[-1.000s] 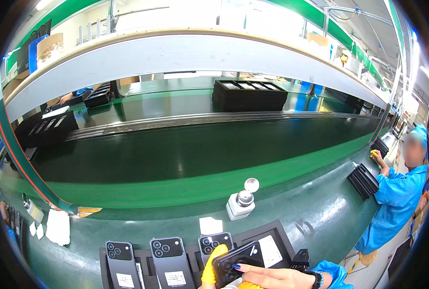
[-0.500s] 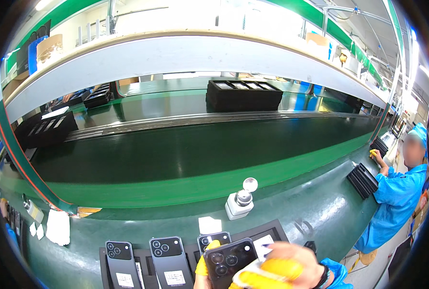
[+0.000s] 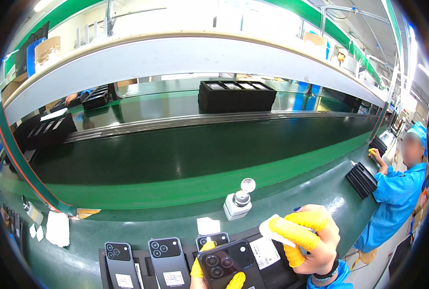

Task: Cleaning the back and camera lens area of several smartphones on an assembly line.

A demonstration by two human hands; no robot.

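one glossy phone (image 3: 241, 264) is clasped in the left hand (image 3: 198, 270); the right (image 3: 314, 237) pinches a white wad (image 3: 268, 229).

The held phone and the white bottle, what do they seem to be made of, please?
Held phone: dark, glossy back, perhaps glass, judging by its sheen, though plastic is possible. White bottle: probably smooth plastic, being opaque; its top looks metallic, with silvery highlights.

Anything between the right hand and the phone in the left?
Nothing visible blocks the gap between the right hand, with its white wipe, and the phone. A yellow-covered fingertip of the left hand overlaps the phone, near the picture's lower edge.
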